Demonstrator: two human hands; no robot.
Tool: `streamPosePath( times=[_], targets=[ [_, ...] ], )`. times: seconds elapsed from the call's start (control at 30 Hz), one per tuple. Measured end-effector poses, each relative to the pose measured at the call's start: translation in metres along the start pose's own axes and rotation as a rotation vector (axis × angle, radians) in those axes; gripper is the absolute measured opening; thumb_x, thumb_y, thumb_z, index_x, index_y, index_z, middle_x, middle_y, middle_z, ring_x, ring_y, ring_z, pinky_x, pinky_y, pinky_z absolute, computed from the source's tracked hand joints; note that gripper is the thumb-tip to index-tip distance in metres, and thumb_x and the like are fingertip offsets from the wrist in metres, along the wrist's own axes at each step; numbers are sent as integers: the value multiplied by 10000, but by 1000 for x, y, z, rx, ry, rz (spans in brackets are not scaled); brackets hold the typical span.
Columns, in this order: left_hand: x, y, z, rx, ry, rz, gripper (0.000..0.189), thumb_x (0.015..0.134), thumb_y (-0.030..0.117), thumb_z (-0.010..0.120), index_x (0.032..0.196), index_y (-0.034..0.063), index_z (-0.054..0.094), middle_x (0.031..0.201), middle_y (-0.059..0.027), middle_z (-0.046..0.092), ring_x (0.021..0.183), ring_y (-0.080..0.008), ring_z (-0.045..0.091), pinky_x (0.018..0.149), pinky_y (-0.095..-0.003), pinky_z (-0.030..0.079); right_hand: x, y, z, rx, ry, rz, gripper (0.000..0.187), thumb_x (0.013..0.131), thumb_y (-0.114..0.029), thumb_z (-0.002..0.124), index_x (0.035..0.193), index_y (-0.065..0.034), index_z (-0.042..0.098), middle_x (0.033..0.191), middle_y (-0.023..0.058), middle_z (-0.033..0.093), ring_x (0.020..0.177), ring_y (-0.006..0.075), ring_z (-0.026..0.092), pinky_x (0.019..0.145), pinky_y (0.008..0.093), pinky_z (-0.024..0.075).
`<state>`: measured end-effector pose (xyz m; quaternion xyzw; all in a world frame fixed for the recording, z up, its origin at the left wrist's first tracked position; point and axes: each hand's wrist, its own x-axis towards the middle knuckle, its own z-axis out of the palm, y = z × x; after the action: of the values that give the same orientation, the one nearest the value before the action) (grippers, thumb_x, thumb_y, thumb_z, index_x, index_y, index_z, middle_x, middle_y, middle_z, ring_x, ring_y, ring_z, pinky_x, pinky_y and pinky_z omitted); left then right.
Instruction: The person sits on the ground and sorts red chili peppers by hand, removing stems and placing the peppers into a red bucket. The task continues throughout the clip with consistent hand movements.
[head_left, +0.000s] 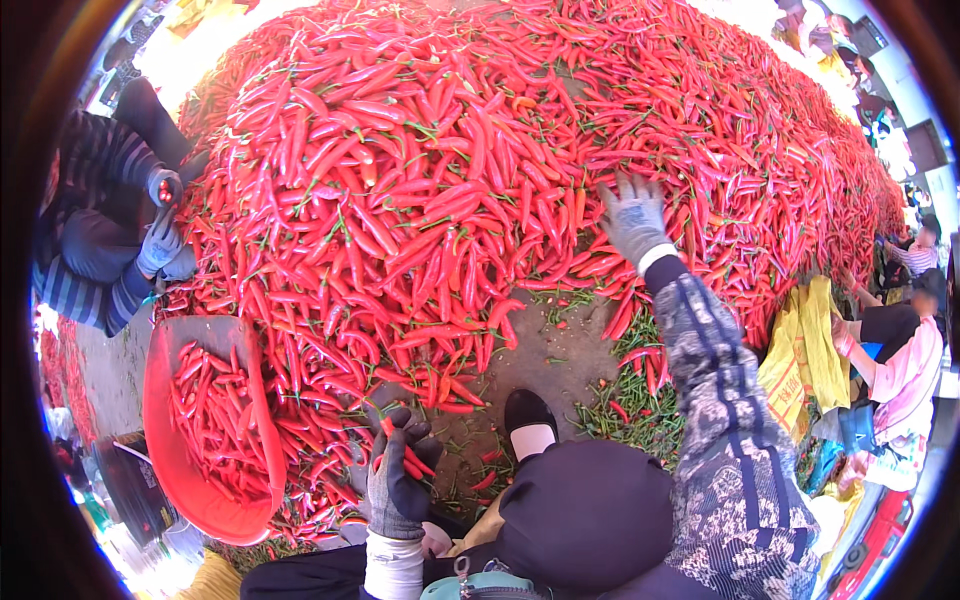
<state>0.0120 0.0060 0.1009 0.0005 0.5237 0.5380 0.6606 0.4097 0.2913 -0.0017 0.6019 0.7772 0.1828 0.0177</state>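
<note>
My left hand (400, 469), in a grey glove with dark palm and fingers, is closed around a few red chili peppers (415, 461) near my lap. My right hand (634, 216), gloved in grey with a white cuff, reaches out onto the large heap of red chili peppers (435, 187). Its fingers are spread on the peppers; whether they hold one I cannot tell. Green pepper stems (634, 420) lie in a pile on the ground below my right forearm. To the left of my left hand, a red plastic basin (274, 450), tilted, holds loose red peppers.
At the left, a co-worker in a striped top (82, 292) holds peppers in gloved hands. Yellow woven sacks (799, 352) lie at the right, beside a person in pink (907, 375). My black shoe (529, 411) rests on the ground before the heap. A black container (135, 487) stands behind the basin.
</note>
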Motion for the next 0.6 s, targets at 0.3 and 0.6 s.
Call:
streamPosePath(
  times=[0.3, 0.6],
  targets=[
    [-2, 11, 7, -274, -236, 98, 335, 922, 129, 551, 1247, 79, 488, 1041, -77, 554, 836, -192, 562, 818, -358, 487, -7, -111, -99, 644, -667, -100, 745, 810, -382, 596, 1398, -30, 304, 994, 298, 612, 991, 395, 597, 883, 452, 457],
    [-48, 29, 24, -422, -668, -41, 353, 964, 238, 500, 1277, 76, 481, 1085, -88, 610, 926, -217, 617, 906, -408, 474, -7, -151, -323, 886, -512, -622, 343, 846, -348, 602, 969, -33, 659, 880, 165, 668, 883, 328, 640, 772, 406, 492]
  ],
)
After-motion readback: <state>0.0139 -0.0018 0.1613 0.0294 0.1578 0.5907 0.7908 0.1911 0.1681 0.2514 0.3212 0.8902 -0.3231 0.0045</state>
